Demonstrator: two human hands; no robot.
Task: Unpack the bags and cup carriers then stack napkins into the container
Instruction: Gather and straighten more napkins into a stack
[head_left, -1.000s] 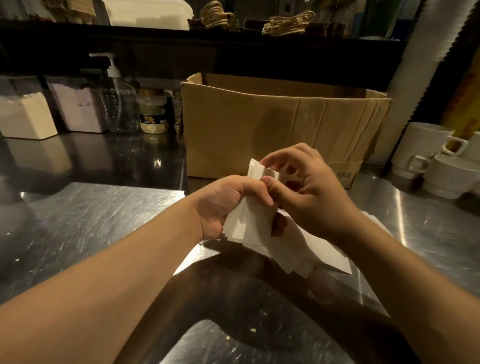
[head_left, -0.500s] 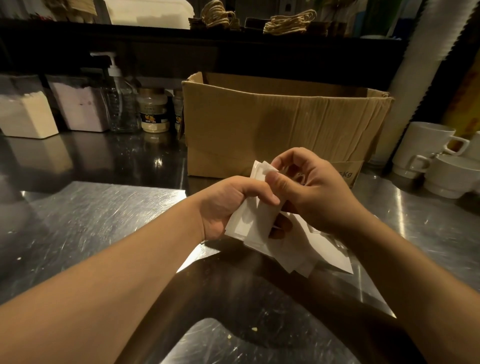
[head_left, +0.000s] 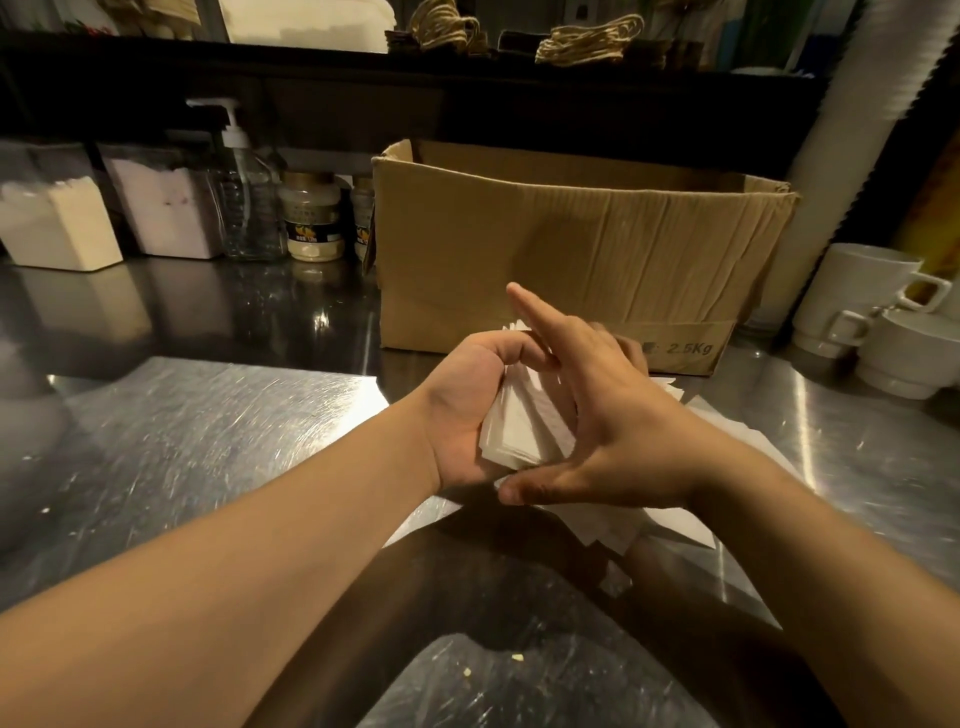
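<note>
Left hand (head_left: 467, 410) grips napkins (head_left: 524, 431) (fanned); right hand (head_left: 613, 415) spread flat.

Steel surface (head_left: 197, 415), scratched, a few crumbs near the front. Open cardboard box (head_left: 571, 249) at centre back. Left of it: pump bottle (head_left: 249, 208), two labelled jars (head_left: 311, 215), two powder tubs (head_left: 57, 223). White mugs (head_left: 857, 296) far right.
</note>
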